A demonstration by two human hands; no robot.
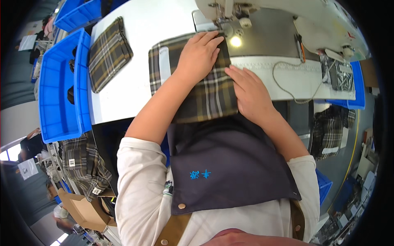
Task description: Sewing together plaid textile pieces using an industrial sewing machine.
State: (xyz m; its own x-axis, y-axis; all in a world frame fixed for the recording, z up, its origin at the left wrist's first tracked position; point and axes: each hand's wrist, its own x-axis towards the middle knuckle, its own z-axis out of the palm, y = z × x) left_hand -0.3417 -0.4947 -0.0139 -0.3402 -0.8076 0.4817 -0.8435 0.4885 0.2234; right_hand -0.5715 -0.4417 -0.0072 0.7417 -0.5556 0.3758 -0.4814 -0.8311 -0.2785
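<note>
A folded dark green-and-yellow plaid fabric piece (205,98) lies on the white table (139,28) in front of the sewing machine (328,26), with a pale strip (164,65) along its left part. My left hand (198,55) rests on it, fingers stretched toward the far edge near the machine's presser foot (223,22). On the right edge of the fabric my right hand (251,94) lies with fingers extended and fingertips touching the cloth. A second folded plaid piece (110,53) sits to the left. Whatever is under my fingers is hidden.
Blue bins (61,94) flank the table. Scissors (300,47), a cord (279,82) and plastic-bagged parts (342,78) lie on the right. Plaid cloth (84,164) and an open cardboard box (82,209) are at lower left, more plaid (330,131) at right. Other people (30,145) are at far left.
</note>
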